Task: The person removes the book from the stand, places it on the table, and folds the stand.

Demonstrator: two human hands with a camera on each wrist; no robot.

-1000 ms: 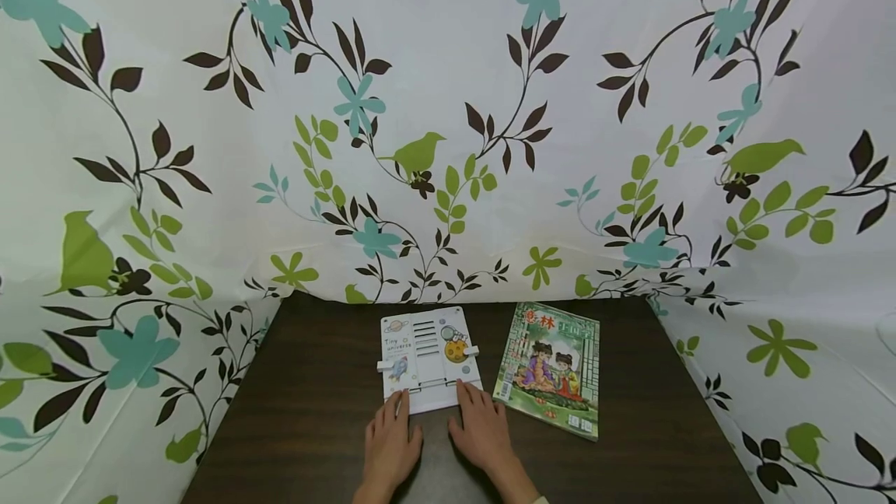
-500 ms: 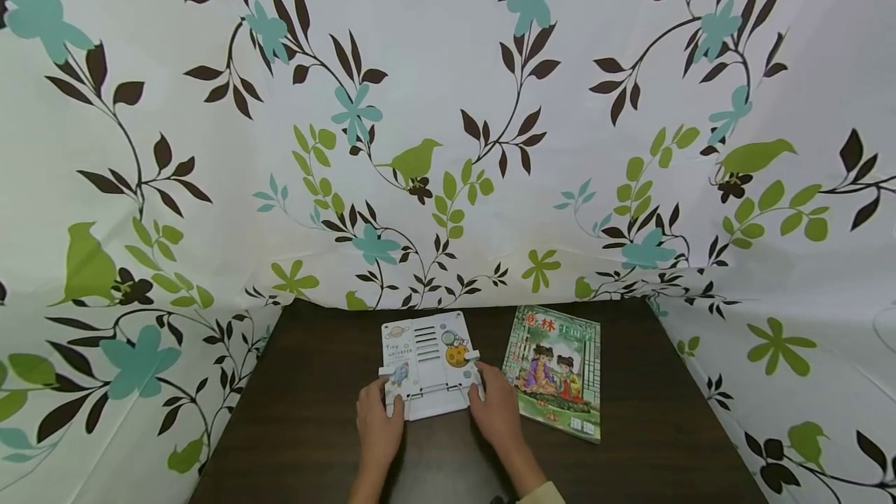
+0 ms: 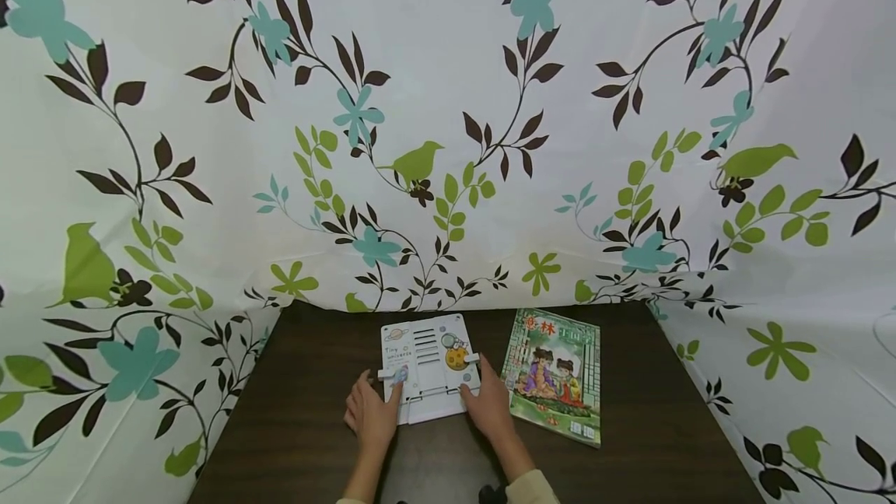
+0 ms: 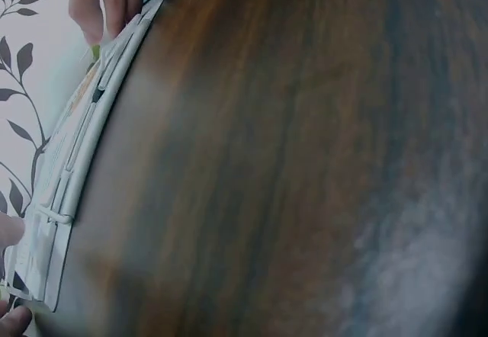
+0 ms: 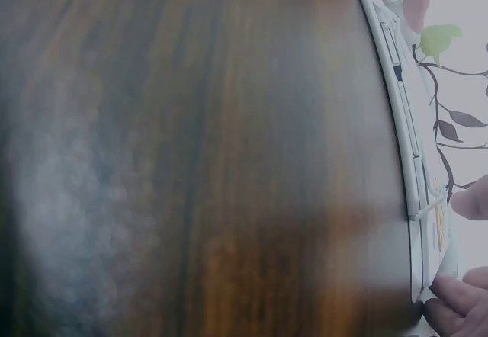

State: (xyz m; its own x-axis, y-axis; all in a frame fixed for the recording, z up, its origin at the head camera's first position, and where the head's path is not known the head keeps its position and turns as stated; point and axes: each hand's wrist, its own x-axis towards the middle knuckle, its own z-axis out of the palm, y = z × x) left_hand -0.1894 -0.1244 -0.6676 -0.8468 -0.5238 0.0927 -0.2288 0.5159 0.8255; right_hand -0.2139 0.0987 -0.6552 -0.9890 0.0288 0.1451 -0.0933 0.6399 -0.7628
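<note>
Both hands, left hand (image 3: 371, 409) and right hand (image 3: 488, 404), are pinching the book stand (image 3: 428, 368) at its side edges; likely light, stiff, slick plastic.

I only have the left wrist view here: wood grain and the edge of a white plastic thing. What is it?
Observer: A white book stand printed with planets and a rocket, lying on a dark table.
Operator: Is the left hand on it?
Observer: Yes, the left hand holds its left edge, thumb up by the side clip.
Operator: And the other hand?
Observer: The right hand grips the stand's right edge, near the lower corner.
Operator: Anything else on the table?
Observer: A green magazine with two cartoon children on its cover lies just right of the stand.
</note>
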